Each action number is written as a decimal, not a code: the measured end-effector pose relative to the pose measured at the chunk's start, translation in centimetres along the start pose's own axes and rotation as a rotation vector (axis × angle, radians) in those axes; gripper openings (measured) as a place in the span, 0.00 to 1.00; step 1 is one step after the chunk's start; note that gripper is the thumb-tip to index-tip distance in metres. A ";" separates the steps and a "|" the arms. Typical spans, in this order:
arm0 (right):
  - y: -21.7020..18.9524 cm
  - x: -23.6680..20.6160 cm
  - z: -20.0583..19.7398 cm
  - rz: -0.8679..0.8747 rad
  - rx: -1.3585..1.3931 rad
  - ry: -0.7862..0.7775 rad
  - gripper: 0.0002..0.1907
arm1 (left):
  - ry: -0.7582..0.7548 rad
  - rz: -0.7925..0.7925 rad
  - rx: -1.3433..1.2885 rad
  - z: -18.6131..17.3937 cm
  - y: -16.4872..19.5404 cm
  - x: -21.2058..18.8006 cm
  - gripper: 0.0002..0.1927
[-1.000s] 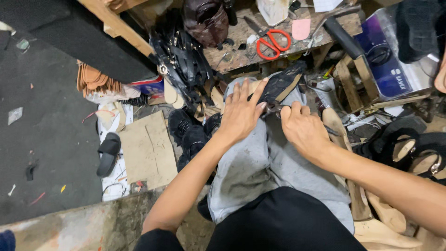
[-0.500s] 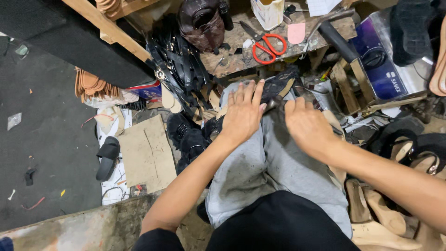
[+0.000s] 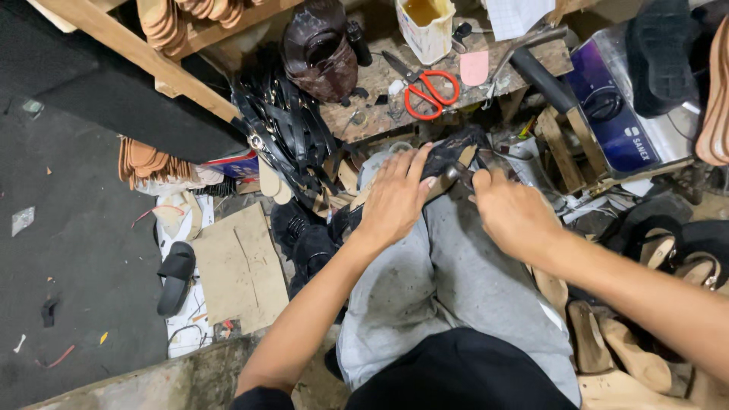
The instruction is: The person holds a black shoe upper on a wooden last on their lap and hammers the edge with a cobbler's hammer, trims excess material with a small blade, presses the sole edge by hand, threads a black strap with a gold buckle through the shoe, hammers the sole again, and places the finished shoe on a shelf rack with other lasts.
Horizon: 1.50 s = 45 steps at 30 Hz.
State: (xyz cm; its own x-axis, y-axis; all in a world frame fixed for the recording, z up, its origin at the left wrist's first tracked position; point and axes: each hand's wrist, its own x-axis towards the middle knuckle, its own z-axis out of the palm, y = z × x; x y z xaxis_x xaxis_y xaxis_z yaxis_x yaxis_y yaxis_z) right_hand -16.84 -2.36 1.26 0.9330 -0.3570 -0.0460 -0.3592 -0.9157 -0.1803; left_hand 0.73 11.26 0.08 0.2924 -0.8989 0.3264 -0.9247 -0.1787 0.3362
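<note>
A black sandal (image 3: 448, 156) lies across my knees, over grey trousers (image 3: 448, 281). My left hand (image 3: 395, 199) presses flat on its near end, fingers spread along the sole. My right hand (image 3: 512, 212) is closed around a small metal tool (image 3: 459, 173) whose tip touches the sandal's edge. Most of the sandal is hidden under both hands.
Red-handled scissors (image 3: 429, 91), a dark jar (image 3: 319, 49) and a glue container (image 3: 425, 23) sit on the worn wooden bench (image 3: 372, 114) ahead. Black straps (image 3: 285, 137) hang at its left. A black slipper (image 3: 176, 277) and cardboard (image 3: 239, 266) lie on the floor. Tan soles (image 3: 623, 349) pile at my right.
The view has tilted down a little, so the bench sits lower in frame. Both hands stay on the sandal; my right hand has shifted slightly right and closed tighter on the tool.
</note>
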 end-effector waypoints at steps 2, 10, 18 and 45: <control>-0.2 0.0 -0.2 -0.036 -0.083 0.112 0.09 | 0.047 0.055 -0.070 -0.3 -0.1 0.4 0.28; 1.6 0.5 0.0 0.012 0.203 0.001 0.12 | -0.096 -0.049 -0.141 -0.9 1.1 2.2 0.25; 0.0 -4.5 2.3 -0.228 0.550 -0.387 0.18 | -0.058 0.048 -0.164 -0.1 1.1 2.4 0.22; 11.7 11.6 -0.2 0.475 0.186 0.519 0.23 | -0.038 0.150 -0.202 -0.7 0.8 1.2 0.46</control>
State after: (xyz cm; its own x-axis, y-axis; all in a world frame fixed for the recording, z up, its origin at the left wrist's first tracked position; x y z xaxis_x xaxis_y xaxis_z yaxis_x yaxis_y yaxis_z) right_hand -10.23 -17.21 -1.18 0.5298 -0.7923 0.3027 -0.6701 -0.6098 -0.4232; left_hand 0.49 10.35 1.32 0.1426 -0.9246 0.3533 -0.8886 0.0377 0.4572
